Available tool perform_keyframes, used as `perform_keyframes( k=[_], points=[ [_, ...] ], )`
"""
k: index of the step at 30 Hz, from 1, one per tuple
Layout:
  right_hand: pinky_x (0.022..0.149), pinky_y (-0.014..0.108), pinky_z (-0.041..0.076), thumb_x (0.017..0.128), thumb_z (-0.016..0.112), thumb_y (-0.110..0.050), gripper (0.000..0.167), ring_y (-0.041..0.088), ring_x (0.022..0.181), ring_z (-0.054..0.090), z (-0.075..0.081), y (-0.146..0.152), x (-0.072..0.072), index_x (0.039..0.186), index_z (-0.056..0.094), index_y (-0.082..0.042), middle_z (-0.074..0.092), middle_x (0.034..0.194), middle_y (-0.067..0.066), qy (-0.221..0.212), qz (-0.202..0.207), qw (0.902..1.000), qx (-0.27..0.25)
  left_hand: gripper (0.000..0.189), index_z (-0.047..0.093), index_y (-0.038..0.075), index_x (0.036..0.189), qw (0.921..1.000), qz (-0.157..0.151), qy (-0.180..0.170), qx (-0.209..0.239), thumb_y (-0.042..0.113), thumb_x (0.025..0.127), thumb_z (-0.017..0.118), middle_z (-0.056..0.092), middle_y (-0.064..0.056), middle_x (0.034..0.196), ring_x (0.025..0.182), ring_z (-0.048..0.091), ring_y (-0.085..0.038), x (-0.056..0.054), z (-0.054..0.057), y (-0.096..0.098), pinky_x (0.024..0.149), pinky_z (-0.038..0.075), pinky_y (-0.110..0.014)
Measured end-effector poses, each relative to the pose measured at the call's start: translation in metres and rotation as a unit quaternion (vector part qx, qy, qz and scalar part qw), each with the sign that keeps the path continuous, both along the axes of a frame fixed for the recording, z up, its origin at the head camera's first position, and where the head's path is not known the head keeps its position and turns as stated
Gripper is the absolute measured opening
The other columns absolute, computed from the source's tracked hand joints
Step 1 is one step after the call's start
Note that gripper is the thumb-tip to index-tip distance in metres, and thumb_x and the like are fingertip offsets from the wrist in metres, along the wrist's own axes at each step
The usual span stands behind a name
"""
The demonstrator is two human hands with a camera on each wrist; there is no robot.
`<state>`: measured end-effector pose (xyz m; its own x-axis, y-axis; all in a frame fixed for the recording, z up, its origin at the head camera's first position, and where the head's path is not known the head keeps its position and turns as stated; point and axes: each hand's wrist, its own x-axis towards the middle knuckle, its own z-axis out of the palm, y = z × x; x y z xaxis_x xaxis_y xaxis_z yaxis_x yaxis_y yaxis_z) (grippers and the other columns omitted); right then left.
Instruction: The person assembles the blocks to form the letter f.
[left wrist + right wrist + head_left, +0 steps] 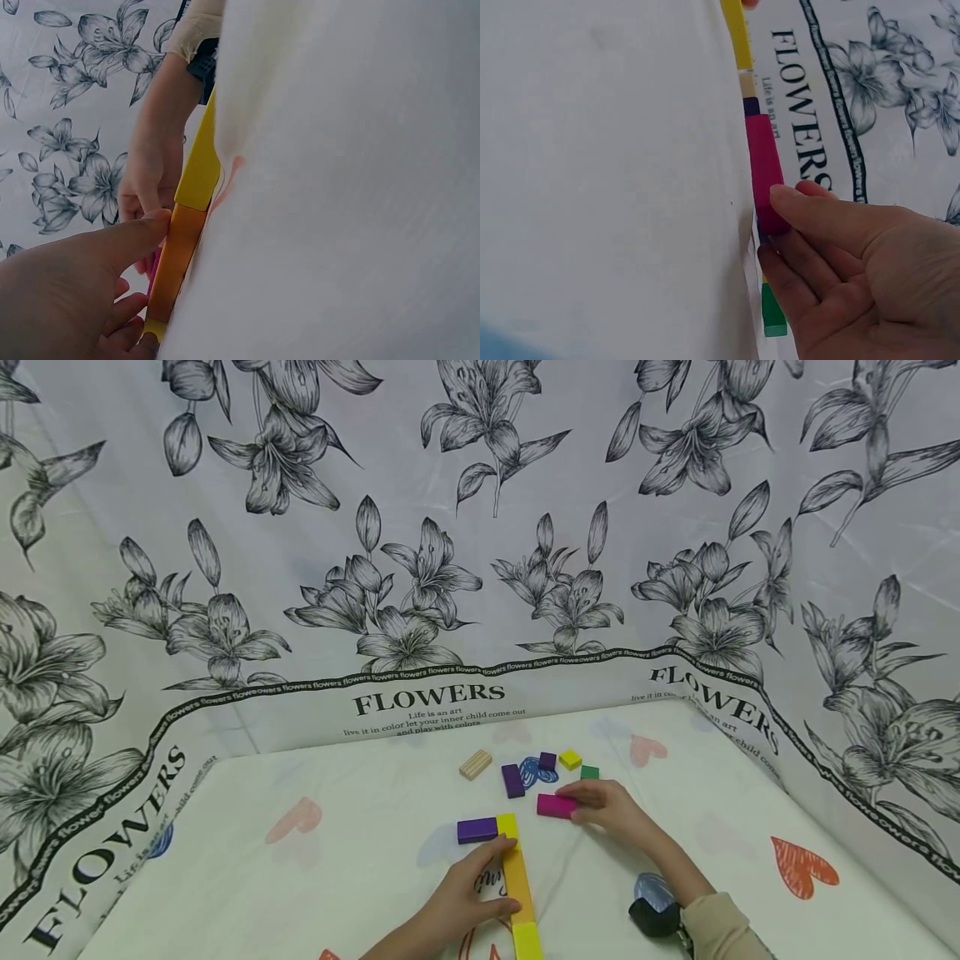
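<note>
My left hand (467, 893) spans the orange block (517, 883), its thumb by the near end and a fingertip by the far end. This block lies in a straight row between a near yellow block (527, 941) and a far yellow block (507, 821). A purple block (476, 831) extends left from the row's far end. Farther right, my right hand (609, 806) pinches one end of a magenta block (553, 806) between thumb and fingers. The right wrist view shows the thumb on the magenta block (765, 161); its height above the cloth is hard to tell.
Beyond the hands lie a plain wooden block (476, 765), a dark purple block (513, 781), a smaller purple block (547, 761), a yellow block (570, 759) and a green block (590, 772). A white cloth with printed hearts (804, 867) covers the table. Flowered curtains (480, 568) surround it.
</note>
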<state>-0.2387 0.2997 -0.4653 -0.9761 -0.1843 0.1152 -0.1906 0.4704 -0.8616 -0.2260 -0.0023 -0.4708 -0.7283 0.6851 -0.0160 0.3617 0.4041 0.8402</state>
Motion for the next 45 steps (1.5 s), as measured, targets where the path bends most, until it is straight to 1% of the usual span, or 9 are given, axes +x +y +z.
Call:
perform_keyframes(
  k=[5,10,16,25,30,33,36,40,45],
  points=[
    [0.102,0.039,0.052,0.09,0.065,-0.002,0.035,0.04,0.123,0.059,0.002,-0.003,-0.002,0.125,0.062,0.001,0.065,0.126,0.021,0.021,0.022,0.9995,-0.005,0.072,0.044,0.025,0.144,1.0,0.003,-0.002,0.0,0.041,0.081,0.076,0.049,0.007,0.148,0.14,0.043,-0.025,0.001,0.001,-0.001,0.116,0.035,-0.051],
    [0.102,0.042,0.051,0.09,0.065,-0.001,0.036,0.041,0.123,0.058,0.006,-0.006,-0.002,0.126,0.06,0.003,0.064,0.127,0.023,0.027,0.041,0.9988,-0.005,0.072,0.045,0.025,0.143,0.9999,0.004,-0.011,0.003,0.041,0.081,0.076,0.049,0.007,0.148,0.14,0.043,-0.026,0.001,0.001,-0.001,0.116,0.035,-0.052],
    [0.102,0.038,0.052,0.091,0.064,-0.001,0.037,0.039,0.124,0.058,0.007,-0.011,-0.003,0.127,0.061,0.0,0.064,0.129,0.02,0.015,0.039,0.9991,0.007,0.071,0.045,0.024,0.144,1.0,0.0,-0.003,0.005,0.041,0.082,0.075,0.048,0.004,0.149,0.141,0.042,-0.027,0.002,0.003,-0.002,0.116,0.035,-0.052],
    [0.101,0.04,0.052,0.091,0.064,-0.001,0.036,0.041,0.123,0.058,0.005,-0.017,-0.002,0.127,0.061,0.002,0.064,0.128,0.022,0.009,0.052,0.9985,0.01,0.072,0.044,0.025,0.144,0.9999,-0.006,0.009,0.008,0.042,0.082,0.075,0.049,0.005,0.149,0.142,0.041,-0.025,0.006,-0.004,-0.005,0.117,0.033,-0.052],
    [0.1,0.039,0.053,0.092,0.064,-0.002,0.035,0.038,0.122,0.059,0.012,-0.018,-0.003,0.126,0.062,-0.001,0.065,0.127,0.019,0.018,0.039,0.9986,0.03,0.073,0.043,0.027,0.145,0.9998,-0.004,0.02,0.003,0.044,0.081,0.075,0.048,0.009,0.148,0.142,0.041,-0.021,0.002,0.0,-0.004,0.118,0.032,-0.051],
    [0.101,0.038,0.053,0.092,0.063,-0.002,0.035,0.038,0.123,0.059,0.017,-0.017,-0.006,0.127,0.062,-0.002,0.065,0.127,0.018,0.021,0.034,0.9987,0.031,0.073,0.042,0.028,0.146,0.9996,-0.006,0.028,0.005,0.043,0.082,0.074,0.047,0.01,0.149,0.143,0.04,-0.02,-0.003,0.004,-0.003,0.119,0.032,-0.05],
    [0.1,0.039,0.053,0.092,0.064,-0.002,0.036,0.039,0.123,0.058,0.019,-0.016,-0.008,0.127,0.061,-0.001,0.065,0.128,0.02,0.024,0.043,0.9983,0.03,0.074,0.041,0.028,0.146,0.9993,-0.01,0.036,0.004,0.043,0.082,0.074,0.047,0.01,0.149,0.143,0.04,-0.02,-0.005,0.004,-0.003,0.119,0.032,-0.049],
    [0.101,0.04,0.052,0.092,0.064,-0.003,0.036,0.039,0.124,0.058,0.018,-0.016,-0.008,0.128,0.061,0.0,0.064,0.128,0.021,0.018,0.05,0.9983,0.026,0.074,0.041,0.027,0.146,0.9992,-0.012,0.037,0.003,0.043,0.083,0.074,0.047,0.009,0.149,0.143,0.04,-0.02,-0.004,0.004,-0.003,0.119,0.032,-0.049],
    [0.102,0.043,0.051,0.092,0.064,-0.003,0.036,0.039,0.125,0.057,0.016,-0.017,-0.006,0.128,0.06,0.0,0.064,0.129,0.021,0.007,0.053,0.9985,0.016,0.073,0.042,0.026,0.146,0.9996,-0.01,0.026,0.009,0.04,0.083,0.075,0.047,0.008,0.149,0.144,0.039,-0.021,0.0,0.003,-0.003,0.119,0.031,-0.05]
  ],
)
